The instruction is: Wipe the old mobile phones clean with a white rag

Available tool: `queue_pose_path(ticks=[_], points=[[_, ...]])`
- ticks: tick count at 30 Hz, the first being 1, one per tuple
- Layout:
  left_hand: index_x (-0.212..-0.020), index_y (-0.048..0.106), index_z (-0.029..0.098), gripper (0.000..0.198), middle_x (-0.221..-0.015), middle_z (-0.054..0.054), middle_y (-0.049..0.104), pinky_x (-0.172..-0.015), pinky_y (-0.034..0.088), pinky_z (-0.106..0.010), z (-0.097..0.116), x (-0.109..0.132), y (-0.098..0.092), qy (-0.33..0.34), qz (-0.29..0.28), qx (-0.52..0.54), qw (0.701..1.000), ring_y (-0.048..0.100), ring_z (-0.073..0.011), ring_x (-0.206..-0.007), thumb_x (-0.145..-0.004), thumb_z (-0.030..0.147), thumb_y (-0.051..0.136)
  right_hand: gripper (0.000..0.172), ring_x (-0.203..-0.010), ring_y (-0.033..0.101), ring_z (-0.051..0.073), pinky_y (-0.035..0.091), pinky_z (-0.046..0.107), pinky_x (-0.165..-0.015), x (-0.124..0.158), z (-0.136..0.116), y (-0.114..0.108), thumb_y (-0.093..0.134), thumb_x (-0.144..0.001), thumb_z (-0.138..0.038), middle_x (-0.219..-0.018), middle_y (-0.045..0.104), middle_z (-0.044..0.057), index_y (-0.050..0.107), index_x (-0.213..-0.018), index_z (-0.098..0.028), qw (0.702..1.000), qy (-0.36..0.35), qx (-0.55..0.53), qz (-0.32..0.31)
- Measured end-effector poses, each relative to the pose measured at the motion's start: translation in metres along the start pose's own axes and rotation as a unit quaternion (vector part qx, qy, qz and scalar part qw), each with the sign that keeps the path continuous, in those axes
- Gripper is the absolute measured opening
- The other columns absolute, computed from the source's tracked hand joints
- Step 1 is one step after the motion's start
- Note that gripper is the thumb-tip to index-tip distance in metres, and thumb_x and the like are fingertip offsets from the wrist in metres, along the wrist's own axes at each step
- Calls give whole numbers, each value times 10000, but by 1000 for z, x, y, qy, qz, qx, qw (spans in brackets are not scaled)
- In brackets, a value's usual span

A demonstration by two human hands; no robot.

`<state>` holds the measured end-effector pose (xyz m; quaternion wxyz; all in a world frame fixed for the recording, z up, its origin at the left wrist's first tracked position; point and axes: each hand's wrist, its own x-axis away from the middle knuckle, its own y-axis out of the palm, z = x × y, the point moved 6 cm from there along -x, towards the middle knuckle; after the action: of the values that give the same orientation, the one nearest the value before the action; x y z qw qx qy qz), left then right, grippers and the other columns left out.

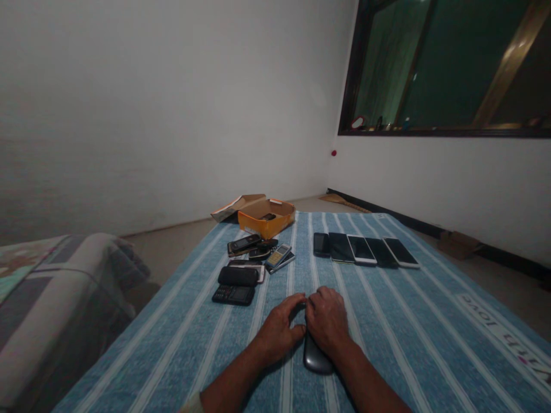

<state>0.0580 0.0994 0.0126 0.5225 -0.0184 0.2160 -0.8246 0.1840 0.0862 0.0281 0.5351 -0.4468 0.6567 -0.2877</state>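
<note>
A dark grey mobile phone [317, 357] lies on the striped blue cloth in front of me, its lower end showing. My right hand [328, 318] is closed over the phone's upper part, with bent fingers hiding it. From the other side, my left hand [280, 324] curls in, thumb and forefinger against the phone's left edge near the right fingertips. Left of the hands lie a black keypad phone [233, 295], a black phone case or phone [238, 276] and several more phones in a loose heap, including a silver keypad phone [279, 256].
Several phones, one a white-edged smartphone [360, 250], lie in a row at right. An orange cardboard box [267, 222] with its lid open stands at the cloth's far left edge. A draped bed or seat [69, 304] is on the left; a window [439, 63] is at upper right.
</note>
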Motion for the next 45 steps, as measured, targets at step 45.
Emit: queue_pose_path(ticks=[45], points=[[-735, 731, 184, 165, -751, 0, 746, -776, 518, -267, 20, -4, -7, -19, 46, -30, 998, 681, -188, -761, -708, 186, 568, 190, -853, 524, 181, 327, 286, -780, 9, 4, -5, 556, -903, -190, -829, 602, 38, 688, -768, -198, 998, -45, -11, -35]])
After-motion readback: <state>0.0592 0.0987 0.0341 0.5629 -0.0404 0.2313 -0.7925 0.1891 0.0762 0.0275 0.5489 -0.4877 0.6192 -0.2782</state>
